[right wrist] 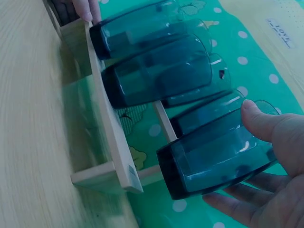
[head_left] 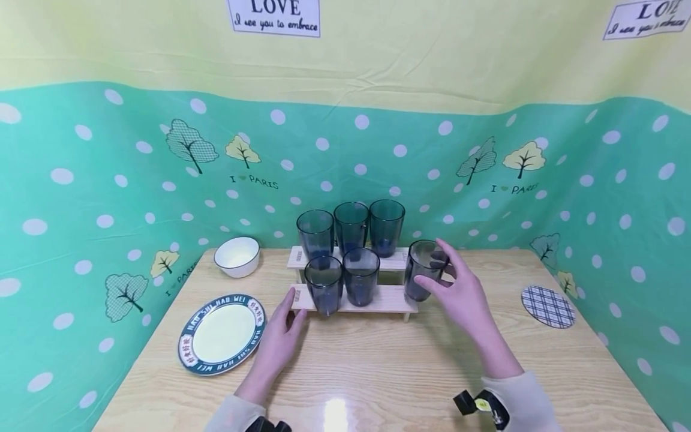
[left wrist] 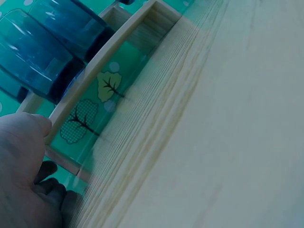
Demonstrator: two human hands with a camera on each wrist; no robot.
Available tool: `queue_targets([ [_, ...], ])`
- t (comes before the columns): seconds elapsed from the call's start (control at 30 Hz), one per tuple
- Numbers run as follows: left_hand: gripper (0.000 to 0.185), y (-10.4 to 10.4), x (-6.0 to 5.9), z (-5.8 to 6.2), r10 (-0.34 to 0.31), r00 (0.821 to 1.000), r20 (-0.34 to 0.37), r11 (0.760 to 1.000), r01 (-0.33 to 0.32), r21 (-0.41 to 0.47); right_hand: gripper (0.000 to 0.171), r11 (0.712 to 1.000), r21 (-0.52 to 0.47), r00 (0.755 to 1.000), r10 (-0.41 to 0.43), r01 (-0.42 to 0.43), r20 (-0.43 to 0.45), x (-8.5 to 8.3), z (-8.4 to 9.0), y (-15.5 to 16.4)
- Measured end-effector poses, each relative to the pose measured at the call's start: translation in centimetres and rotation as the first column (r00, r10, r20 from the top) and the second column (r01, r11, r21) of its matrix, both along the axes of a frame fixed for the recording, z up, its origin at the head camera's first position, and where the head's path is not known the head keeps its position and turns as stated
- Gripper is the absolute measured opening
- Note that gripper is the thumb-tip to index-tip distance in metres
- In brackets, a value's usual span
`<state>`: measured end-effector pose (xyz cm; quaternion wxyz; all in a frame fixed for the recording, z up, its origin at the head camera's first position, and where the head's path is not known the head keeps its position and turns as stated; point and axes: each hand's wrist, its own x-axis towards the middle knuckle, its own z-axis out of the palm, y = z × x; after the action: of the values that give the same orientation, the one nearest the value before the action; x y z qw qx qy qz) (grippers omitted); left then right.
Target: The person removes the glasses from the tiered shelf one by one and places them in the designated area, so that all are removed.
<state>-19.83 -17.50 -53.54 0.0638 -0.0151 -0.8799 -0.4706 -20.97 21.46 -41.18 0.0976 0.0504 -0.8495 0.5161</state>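
A two-tier wooden rack (head_left: pixel 388 297) stands on the table with tinted glasses on both tiers. My left hand (head_left: pixel 281 336) grips the left end of its lower tier, thumb at the front edge in the left wrist view. My right hand (head_left: pixel 459 294) holds a tinted glass (right wrist: pixel 213 154) upright by its side, thumb and fingers on opposite sides. In the head view this glass (head_left: pixel 418 273) overlaps the right end of the lower tier. Two more glasses, a left one (head_left: pixel 324 288) and a middle one (head_left: pixel 360 279), stand on that tier. Three glasses (head_left: pixel 352 228) line the upper tier.
A blue-rimmed plate (head_left: pixel 224 333) lies left of my left hand, with a white bowl (head_left: pixel 237 257) behind it. At the right lies a round checked mat (head_left: pixel 547 306). A patterned cloth (head_left: pixel 345 150) hangs behind and on both sides of the wooden table (head_left: pixel 367 360).
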Motion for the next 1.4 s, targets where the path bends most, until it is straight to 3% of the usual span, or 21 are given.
queue_targets([
  [0.33,0.071,0.0,0.0,0.0,-0.001,1.0,0.004,1.0,0.001,0.001,0.101,0.998,0.025,0.997,-0.06,0.061,-0.039,-0.5,-0.1,1.7],
  [0.67,0.07,0.0,0.0,0.1,0.0,1.0,-0.001,1.0,0.0,0.014,0.103,0.989,0.034,0.989,-0.145,0.145,-0.018,-1.3,-0.4,2.9],
  [0.93,0.069,0.0,0.2,0.1,0.001,1.0,-0.017,1.0,-0.001,0.012,0.102,0.976,0.062,0.978,-0.207,0.209,-0.034,-2.9,-2.3,3.9],
  [1.4,0.069,0.1,0.1,0.1,0.0,1.0,-0.023,1.0,0.0,0.011,0.105,0.971,0.045,0.972,-0.234,0.234,-0.004,-5.5,-4.8,4.5],
])
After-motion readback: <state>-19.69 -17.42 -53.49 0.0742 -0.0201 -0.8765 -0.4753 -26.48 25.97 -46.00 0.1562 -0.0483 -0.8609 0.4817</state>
